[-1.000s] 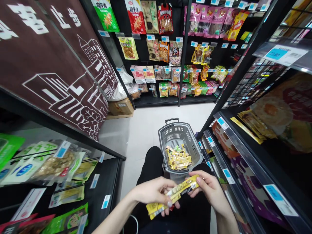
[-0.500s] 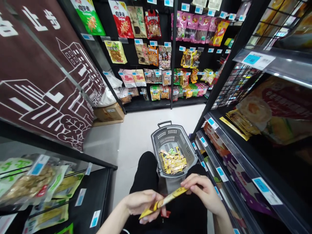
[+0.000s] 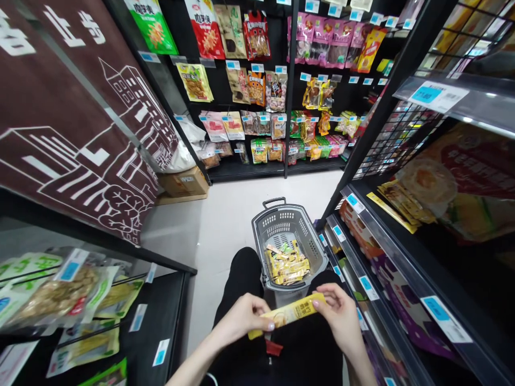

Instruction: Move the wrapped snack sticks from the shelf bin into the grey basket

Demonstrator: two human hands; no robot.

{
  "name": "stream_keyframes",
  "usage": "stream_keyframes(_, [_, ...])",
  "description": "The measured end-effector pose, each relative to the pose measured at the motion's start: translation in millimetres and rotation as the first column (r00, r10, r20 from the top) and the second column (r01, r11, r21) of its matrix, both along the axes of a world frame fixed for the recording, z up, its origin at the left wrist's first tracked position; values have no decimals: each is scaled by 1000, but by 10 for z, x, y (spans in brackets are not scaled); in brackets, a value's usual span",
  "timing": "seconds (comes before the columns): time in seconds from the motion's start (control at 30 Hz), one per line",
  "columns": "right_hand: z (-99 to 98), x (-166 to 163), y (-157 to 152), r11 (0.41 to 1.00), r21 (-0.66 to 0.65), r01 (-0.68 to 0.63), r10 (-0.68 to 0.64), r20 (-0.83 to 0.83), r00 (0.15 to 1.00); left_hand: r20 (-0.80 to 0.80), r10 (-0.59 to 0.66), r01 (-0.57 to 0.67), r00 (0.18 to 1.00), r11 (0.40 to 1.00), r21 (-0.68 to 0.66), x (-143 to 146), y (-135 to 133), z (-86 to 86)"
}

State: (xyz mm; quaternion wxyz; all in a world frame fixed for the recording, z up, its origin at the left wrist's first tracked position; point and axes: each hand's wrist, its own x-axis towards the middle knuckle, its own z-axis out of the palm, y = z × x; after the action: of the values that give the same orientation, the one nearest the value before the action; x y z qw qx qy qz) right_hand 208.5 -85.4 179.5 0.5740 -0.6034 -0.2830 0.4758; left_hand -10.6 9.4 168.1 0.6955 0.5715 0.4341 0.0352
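Observation:
A long yellow stick sachet point(image 3: 295, 312) with printed characters is stretched flat between my two hands, above my lap. My left hand point(image 3: 247, 319) pinches its left end with the thumb on top. At the other end, my right hand point(image 3: 336, 306) grips it between thumb and fingers. Just beyond my knees a grey shopping basket point(image 3: 316, 246) stands on the floor. Inside it lies a loose pile of similar yellow sachets point(image 3: 289, 268), with a few greenish ones among them. Below the held sachet, a small red piece point(image 3: 274, 348) shows against my black clothes.
To the right, a shelf point(image 3: 396, 241) with price tags carries more yellow sachets point(image 3: 402, 203) and a large bag point(image 3: 470, 182). Bagged snacks point(image 3: 82, 292) hang at the left. A rack of hanging packets point(image 3: 257, 88) lies ahead, and a cardboard box point(image 3: 185, 183) sits by the brown printed panel point(image 3: 80, 123).
The sachet has turned from edge-on and slanted to lying flatter, its printed face up. My left hand has moved up and its thumb now presses on top; my right hand has shifted slightly right.

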Motion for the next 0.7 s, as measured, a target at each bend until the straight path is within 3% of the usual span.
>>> stream_keyframes(0.07, [-95,6,-67,999,-17,36,-37,-29,999,-15,19,-19,1000,1000,16,-52,11,-22])
stream_keyframes(0.2, [-245,3,-172,997,-46,68,-70,-43,997,44,-42,46,998,993,-111,-164,53,-47])
stream_keyframes(0.3, [-286,10,-199,996,-56,65,-67,-37,997,17,49,-47,999,995,-91,-171,78,-149])
stream_keyframes(0.43, [-293,42,-176,993,-64,104,-102,35,994,-99,266,-257,959,962,88,-50,74,-355])
stream_keyframes(0.53, [-329,59,-117,991,-51,120,-115,106,988,-119,334,-312,935,935,166,40,71,-426])
stream_keyframes(0.63, [-439,52,12,993,-21,113,-107,201,974,-188,349,-251,918,879,406,30,92,-412])
stream_keyframes(0.7, [-558,57,163,994,3,109,-104,330,938,-276,343,-122,898,797,592,-49,137,-395])
